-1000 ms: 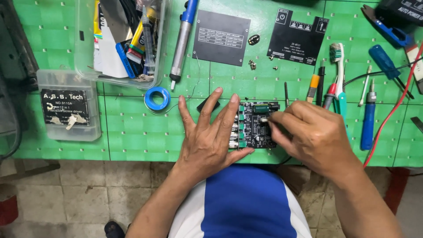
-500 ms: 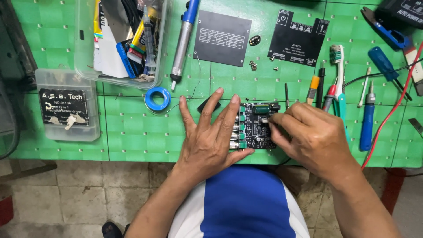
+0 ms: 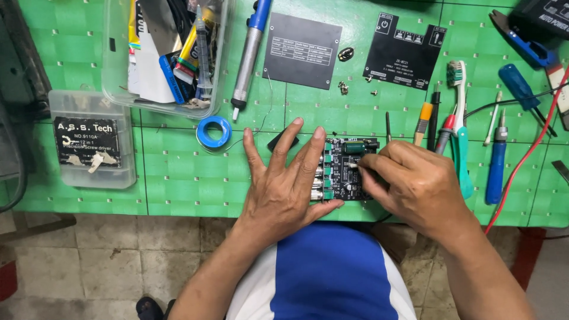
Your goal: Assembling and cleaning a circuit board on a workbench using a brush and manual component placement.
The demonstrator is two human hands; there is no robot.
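Observation:
A small black circuit board (image 3: 344,172) with green connectors along its left edge lies on the green mat (image 3: 178,178) near the front edge. My left hand (image 3: 284,184) lies flat with its fingers spread. Its fingertips press the board's left side and its thumb runs along the board's lower edge. My right hand (image 3: 415,184) is curled over the board's right side, with the fingertips pinched together on the board near a green capacitor. What they pinch is hidden. A small black part (image 3: 277,142) lies under my left fingers.
A blue wire spool (image 3: 213,131), a clear bin of tools (image 3: 112,77), a small clear screwdriver case (image 3: 89,139) and a desoldering pump (image 3: 249,53) lie to the left. Two black plates (image 3: 302,42) (image 3: 404,50) and loose screws (image 3: 344,88) lie behind. A toothbrush (image 3: 459,118), blue screwdrivers (image 3: 495,166) and a red wire (image 3: 527,160) lie to the right.

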